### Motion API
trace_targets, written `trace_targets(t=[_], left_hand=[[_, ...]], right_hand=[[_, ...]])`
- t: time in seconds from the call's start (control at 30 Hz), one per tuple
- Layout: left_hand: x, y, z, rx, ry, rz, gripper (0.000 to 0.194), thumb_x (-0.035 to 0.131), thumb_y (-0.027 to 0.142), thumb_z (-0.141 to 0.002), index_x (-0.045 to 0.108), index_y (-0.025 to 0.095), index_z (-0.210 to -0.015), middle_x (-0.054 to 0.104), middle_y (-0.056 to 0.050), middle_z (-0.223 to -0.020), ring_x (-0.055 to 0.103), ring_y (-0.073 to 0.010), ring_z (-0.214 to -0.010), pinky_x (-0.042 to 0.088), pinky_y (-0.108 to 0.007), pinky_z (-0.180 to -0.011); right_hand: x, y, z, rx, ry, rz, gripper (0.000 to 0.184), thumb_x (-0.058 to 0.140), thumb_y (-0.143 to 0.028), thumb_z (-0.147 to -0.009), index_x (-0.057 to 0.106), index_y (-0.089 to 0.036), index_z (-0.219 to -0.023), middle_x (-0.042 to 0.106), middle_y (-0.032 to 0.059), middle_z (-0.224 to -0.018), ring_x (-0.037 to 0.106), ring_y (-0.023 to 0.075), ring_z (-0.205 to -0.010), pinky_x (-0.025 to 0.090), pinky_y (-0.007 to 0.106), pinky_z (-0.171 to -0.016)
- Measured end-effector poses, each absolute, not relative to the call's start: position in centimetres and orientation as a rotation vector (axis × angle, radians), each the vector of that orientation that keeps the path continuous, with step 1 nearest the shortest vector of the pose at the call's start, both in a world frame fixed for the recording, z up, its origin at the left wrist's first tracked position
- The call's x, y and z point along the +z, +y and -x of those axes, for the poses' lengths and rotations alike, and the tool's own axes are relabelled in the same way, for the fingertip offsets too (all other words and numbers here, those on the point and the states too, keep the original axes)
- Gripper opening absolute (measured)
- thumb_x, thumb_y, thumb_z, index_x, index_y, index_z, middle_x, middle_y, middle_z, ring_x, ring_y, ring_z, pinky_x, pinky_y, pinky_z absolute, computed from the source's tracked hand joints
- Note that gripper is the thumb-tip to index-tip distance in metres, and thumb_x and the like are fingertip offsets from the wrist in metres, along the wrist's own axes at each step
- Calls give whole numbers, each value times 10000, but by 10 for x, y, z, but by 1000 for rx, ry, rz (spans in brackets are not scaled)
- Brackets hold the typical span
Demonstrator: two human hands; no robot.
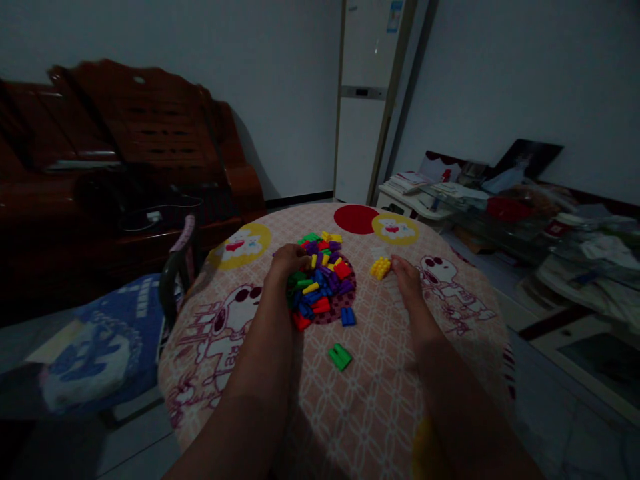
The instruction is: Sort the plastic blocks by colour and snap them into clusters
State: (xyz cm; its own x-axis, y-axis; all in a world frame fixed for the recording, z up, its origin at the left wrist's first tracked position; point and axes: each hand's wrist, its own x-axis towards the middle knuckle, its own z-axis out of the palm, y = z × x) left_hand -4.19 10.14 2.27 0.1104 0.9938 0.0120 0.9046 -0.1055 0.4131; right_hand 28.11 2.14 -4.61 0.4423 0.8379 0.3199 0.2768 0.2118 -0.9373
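A heap of small plastic building blocks [323, 287] in red, blue, green, yellow and purple lies on the round table. My left hand [289, 261] reaches into the heap's left side with its fingers curled together; what they grip, if anything, is hidden. To the right, my right hand [407, 277] pinches the edge of a cluster of yellow blocks [381, 268], whose studs show. Apart from the heap, nearer to me, lie a blue block [348, 316] and a green block [340, 357].
A patterned cloth [370, 400] covers the table. At the left stands a chair with a blue cushion [100, 347], with a wooden sofa [150, 133] behind it. A cluttered glass-topped table [480, 213] is at the right, and a tall white cabinet-like unit [360, 133] at the back.
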Motion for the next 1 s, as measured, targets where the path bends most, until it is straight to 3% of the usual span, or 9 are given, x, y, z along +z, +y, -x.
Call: trace_targets(t=[0.13, 0.37, 0.57, 0.63, 0.83, 1.0], left_hand=[[26, 99, 33, 329, 1845, -2137, 191, 630, 241, -807, 811, 208, -859, 783, -52, -882, 702, -197, -853, 475, -225, -706], [23, 100, 33, 305, 1657, -2165, 268, 677, 191, -722, 769, 222, -973, 785, -18, -904, 711, -189, -871, 490, -209, -695], [23, 100, 35, 220, 1680, -2181, 144, 743, 215, -646, 750, 221, -790, 766, -10, -814, 704, -209, -805, 492, -228, -662], [25, 100, 38, 314, 1722, -2117, 163, 765, 231, -643, 747, 203, -802, 760, -19, -810, 696, -204, -784, 488, -230, -644], [33, 99, 36, 852, 1555, -1837, 334, 675, 239, -772, 694, 163, -1097, 754, -28, -846, 691, -164, -729, 531, -238, -661], [39, 89, -9, 855, 1310, -1809, 268, 583, 162, -814, 686, 133, -1060, 752, -35, -827, 702, -156, -720, 564, -262, -700]], right_hand=[[-45, 20, -281, 510, -1105, 1339, 575, 596, -622, -775, 758, -163, -1082, 744, 125, -1172, 659, 317, -1139, 466, 503, -1053], [-42, 18, -280, 492, -1126, 1355, 539, 591, -608, -801, 760, -180, -1081, 744, 119, -1175, 657, 310, -1142, 463, 498, -1059], [-44, 20, -281, 506, -1126, 1335, 548, 606, -618, -794, 757, -180, -1087, 748, 111, -1163, 662, 310, -1133, 470, 499, -1053], [-46, 21, -282, 515, -1117, 1334, 560, 603, -621, -794, 754, -175, -1097, 746, 113, -1169, 661, 310, -1134, 470, 498, -1053], [-49, 23, -283, 526, -1094, 1352, 582, 600, -615, -787, 746, -164, -1126, 734, 124, -1200, 654, 316, -1156, 454, 507, -1069], [-49, 23, -283, 519, -1109, 1340, 572, 597, -618, -793, 748, -171, -1115, 738, 120, -1194, 654, 312, -1161, 456, 511, -1069]])
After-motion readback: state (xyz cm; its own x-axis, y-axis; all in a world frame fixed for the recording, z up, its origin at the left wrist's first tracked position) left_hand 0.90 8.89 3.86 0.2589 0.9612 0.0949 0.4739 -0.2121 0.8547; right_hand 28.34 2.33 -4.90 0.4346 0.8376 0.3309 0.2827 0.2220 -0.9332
